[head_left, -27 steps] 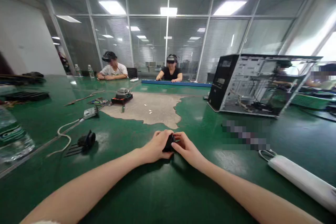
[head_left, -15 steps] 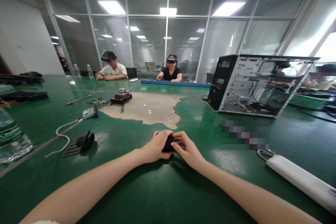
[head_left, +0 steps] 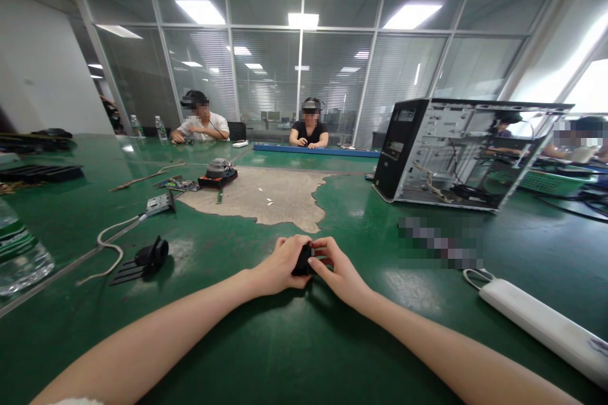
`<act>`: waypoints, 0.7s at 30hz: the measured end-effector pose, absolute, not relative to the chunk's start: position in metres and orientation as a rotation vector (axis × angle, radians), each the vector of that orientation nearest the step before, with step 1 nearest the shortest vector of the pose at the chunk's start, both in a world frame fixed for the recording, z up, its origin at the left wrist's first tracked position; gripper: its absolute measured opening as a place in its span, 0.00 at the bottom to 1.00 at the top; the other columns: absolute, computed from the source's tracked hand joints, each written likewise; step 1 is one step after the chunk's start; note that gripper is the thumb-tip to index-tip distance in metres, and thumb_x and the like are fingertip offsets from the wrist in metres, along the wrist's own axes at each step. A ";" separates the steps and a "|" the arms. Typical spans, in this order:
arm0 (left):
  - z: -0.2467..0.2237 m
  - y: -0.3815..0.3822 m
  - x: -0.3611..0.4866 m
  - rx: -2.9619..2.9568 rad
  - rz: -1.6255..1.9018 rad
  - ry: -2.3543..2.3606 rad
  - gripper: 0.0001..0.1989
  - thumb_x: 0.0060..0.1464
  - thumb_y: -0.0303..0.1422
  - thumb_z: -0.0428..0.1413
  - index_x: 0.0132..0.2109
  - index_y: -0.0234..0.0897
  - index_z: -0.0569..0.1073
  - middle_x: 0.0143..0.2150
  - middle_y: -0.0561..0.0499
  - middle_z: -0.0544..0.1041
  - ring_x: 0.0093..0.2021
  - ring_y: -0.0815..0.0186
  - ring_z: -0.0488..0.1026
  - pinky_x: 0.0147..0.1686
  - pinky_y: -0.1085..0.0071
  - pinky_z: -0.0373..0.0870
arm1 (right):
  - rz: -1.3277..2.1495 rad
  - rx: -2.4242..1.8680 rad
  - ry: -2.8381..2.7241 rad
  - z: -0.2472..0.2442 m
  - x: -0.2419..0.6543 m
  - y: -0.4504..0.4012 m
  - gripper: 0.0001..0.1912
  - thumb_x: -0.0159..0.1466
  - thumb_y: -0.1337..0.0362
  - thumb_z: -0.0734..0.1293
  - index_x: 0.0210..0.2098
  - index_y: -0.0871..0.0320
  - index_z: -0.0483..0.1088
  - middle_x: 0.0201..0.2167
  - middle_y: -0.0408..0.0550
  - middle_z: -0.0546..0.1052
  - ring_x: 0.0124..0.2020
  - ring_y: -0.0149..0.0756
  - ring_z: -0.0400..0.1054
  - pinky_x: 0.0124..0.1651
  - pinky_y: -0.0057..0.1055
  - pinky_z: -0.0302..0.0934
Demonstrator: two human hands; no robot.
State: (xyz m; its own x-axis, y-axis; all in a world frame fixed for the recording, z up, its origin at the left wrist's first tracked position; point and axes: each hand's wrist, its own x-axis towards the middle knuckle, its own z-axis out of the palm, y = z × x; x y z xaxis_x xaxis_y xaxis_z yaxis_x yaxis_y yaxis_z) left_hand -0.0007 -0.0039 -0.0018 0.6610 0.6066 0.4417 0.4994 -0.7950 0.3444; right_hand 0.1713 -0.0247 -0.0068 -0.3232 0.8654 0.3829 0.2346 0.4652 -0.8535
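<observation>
Between my two hands is a small black block-shaped part (head_left: 302,261), held just above or against the green table; its exact kind I cannot make out. My left hand (head_left: 285,264) wraps round its left side. From the right, the thumb and fingers of my right hand (head_left: 332,264) pinch its edge. Fingers cover much of the part. To the left lies another black part with long prongs (head_left: 151,256), apart from both hands.
An opened computer case (head_left: 437,155) stands at right, with a white power strip (head_left: 536,323) nearer. A water bottle (head_left: 21,250) is at left. A metal bracket with a cable (head_left: 160,202) and a heatsink-like part (head_left: 218,172) lie beyond. Two people sit across the table (head_left: 266,354).
The view has shifted very slightly. Both hands keep their hold on the black part, with hardly any movement.
</observation>
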 end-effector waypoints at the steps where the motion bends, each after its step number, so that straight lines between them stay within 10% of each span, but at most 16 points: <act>1: -0.002 -0.004 -0.001 2.686 0.820 0.906 0.30 0.43 0.29 0.56 0.52 0.39 0.52 0.47 0.47 0.65 0.48 0.59 0.63 0.47 0.62 0.53 | 0.924 -0.940 -1.812 -0.007 0.171 -0.024 0.11 0.60 0.65 0.60 0.43 0.55 0.58 0.37 0.46 0.69 0.38 0.33 0.67 0.41 0.34 0.64; 11: -0.002 -0.003 0.000 2.682 0.813 0.907 0.30 0.41 0.28 0.56 0.51 0.40 0.53 0.47 0.48 0.65 0.48 0.59 0.63 0.47 0.63 0.54 | 0.581 -0.860 -1.928 -0.004 0.173 -0.029 0.06 0.58 0.68 0.62 0.36 0.56 0.63 0.42 0.48 0.65 0.46 0.36 0.62 0.46 0.35 0.61; 21: -0.002 -0.004 -0.001 2.688 0.794 0.934 0.30 0.42 0.30 0.57 0.52 0.40 0.52 0.48 0.47 0.65 0.48 0.58 0.63 0.47 0.62 0.53 | 1.024 -0.942 -1.808 -0.005 0.170 -0.026 0.08 0.58 0.67 0.61 0.38 0.56 0.59 0.35 0.44 0.69 0.35 0.32 0.69 0.39 0.32 0.64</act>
